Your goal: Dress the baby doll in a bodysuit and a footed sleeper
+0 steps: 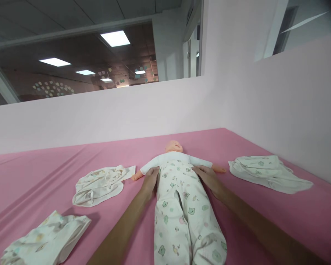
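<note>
A baby doll [174,145] lies on its back on the pink sheet, head toward the wall and arms spread out. It wears a white long-sleeved top [154,162] and white pants [172,195] printed with small green and pink animals, pulled up high over its belly. My left hand [150,181] grips the pants at the left side of the waist, its fingertips partly hidden against the doll. On the opposite side, my right hand [208,177] has its fingers closed at the waistband. The pant legs reach toward me, and no feet show.
Crumpled printed baby clothes [99,186] lie left of the doll, with another folded garment [46,239] nearer at the lower left. A further white garment [267,173] lies at the right. White walls [113,114] border the pink sheet [57,162] behind and at right.
</note>
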{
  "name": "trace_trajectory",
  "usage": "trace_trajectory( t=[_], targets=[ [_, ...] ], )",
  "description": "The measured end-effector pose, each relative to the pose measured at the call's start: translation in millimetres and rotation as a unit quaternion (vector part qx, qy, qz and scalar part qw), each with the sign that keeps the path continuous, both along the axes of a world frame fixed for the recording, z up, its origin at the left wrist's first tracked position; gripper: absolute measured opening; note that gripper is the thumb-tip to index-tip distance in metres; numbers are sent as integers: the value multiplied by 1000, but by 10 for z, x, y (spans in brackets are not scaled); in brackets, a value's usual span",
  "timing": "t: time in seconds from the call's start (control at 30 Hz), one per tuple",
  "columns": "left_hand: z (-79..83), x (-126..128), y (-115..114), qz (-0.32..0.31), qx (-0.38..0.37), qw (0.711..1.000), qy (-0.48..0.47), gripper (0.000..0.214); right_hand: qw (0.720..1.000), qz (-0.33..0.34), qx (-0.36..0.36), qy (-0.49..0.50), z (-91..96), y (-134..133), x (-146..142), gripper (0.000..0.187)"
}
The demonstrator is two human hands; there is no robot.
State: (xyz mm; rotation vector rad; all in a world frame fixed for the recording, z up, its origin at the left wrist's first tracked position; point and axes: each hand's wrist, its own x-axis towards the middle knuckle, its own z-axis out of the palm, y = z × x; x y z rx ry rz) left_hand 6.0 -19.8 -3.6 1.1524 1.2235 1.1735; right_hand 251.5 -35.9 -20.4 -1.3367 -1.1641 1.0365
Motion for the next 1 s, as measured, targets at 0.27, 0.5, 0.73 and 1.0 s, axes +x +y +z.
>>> trace_trajectory(
  t=[0.27,0.5,0.73,1.0],
  targets=[
    [198,-105,-395,-87,130,978,139,35,992,106,55,-33,-74,-97,98,37],
    [303,-28,-624,-93,132,951,262,56,982,92,113,-117,-58,-131,118,29],
    [273,-34,-597,-75,179,932,306,41,980,168,67,-84,47,-237,189,41],
    [225,-109,-382,-44,81,989,115,46,976,209,30,49,47,-201,210,34]
  ],
)
